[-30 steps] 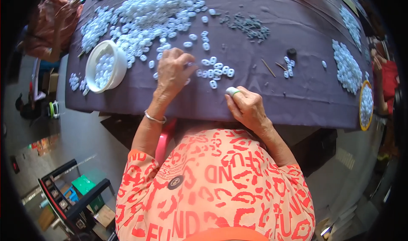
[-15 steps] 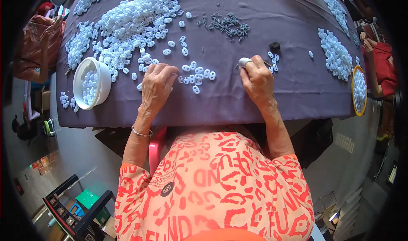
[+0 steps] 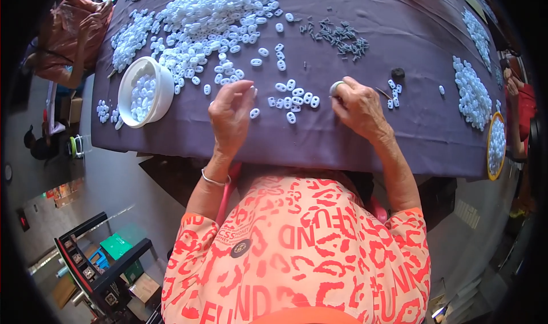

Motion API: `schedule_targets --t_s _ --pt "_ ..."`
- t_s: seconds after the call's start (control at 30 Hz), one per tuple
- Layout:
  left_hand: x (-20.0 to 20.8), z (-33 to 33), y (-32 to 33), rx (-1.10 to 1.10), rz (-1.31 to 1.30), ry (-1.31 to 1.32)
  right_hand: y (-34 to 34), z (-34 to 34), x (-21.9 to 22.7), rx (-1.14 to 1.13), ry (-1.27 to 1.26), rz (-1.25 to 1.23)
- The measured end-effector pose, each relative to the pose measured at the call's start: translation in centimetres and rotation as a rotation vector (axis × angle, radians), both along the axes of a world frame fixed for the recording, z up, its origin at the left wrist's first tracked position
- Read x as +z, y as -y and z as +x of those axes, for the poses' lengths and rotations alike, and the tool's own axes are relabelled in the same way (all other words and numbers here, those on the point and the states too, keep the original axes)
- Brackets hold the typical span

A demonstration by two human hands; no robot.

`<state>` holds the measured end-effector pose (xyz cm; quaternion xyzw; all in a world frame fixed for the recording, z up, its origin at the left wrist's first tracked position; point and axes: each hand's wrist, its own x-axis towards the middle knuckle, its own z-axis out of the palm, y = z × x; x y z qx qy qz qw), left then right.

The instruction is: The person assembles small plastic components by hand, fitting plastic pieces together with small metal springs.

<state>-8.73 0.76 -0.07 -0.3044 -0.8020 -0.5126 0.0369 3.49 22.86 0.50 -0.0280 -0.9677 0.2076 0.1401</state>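
Note:
Small white oval pieces with two holes (image 3: 297, 101) lie in a loose cluster between my hands. My left hand (image 3: 230, 118) is left of them, raised over the cloth, fingers bent toward the thumb; whatever is between their tips is too small to make out. My right hand (image 3: 361, 108) is right of the cluster, its fingers closed together. A white covering (image 3: 337, 88) shows around its index fingertip. Anything pinched there is hidden. A single white piece (image 3: 254, 113) rests beside my left hand.
A large heap of white pieces (image 3: 211, 15) spreads at the far left, near a white tub (image 3: 165, 95). Dark grey pins (image 3: 339, 38) lie beyond my right hand. A dark lump (image 3: 398, 73) and thin stick (image 3: 383, 93) lie right. An orange-rimmed basket (image 3: 490, 161) stands far right.
The whole view has shifted, so the table appears farther right. My left hand has turned more upright, its fingers lifted. My right hand has drawn closer to the cluster of white pieces.

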Motion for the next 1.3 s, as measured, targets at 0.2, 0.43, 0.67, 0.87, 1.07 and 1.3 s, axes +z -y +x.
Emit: schedule_targets --t_s 0.2,0.43,0.67,0.87,1.07,1.3 --pt "0.6 2.9 2.0 0.071 0.341 0.89 5.5 -4.7 0.3 0.133 -0.117 -0.125" --pt "0.3 3.3 2.3 0.067 0.529 1.129 7.1 -6.8 -0.1 0.235 -0.174 -0.025" --pt "0.5 3.7 1.9 -0.028 0.614 1.34 7.7 -3.2 1.0 0.411 -0.281 -0.227" --pt "1.0 5.5 1.7 -0.075 0.442 1.32 7.7 -0.5 0.4 0.399 -0.275 -0.144" --pt "1.3 6.5 1.6 -0.142 0.314 1.244 7.3 1.1 0.1 0.349 -0.151 -0.372" --pt "1.1 2.2 0.7 0.121 -0.426 -0.195 5.7 1.2 0.0 0.031 -0.206 -0.281"
